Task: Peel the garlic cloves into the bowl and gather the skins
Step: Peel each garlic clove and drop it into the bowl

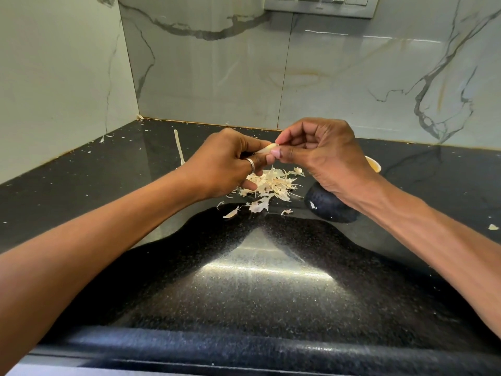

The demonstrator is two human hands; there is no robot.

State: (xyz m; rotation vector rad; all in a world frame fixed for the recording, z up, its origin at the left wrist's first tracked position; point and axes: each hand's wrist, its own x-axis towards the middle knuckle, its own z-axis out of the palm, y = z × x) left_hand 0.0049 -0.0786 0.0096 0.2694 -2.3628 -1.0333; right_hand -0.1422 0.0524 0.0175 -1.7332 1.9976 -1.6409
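The left hand [225, 164] and the right hand [325, 156] are holding one garlic clove [267, 150] between them above the counter [108, 185], the fingers of each pinching one end. The skins [268, 185] are lying in a heap just under it, toward the back edge. The bowl [375, 164] is peeking out behind the right hand.
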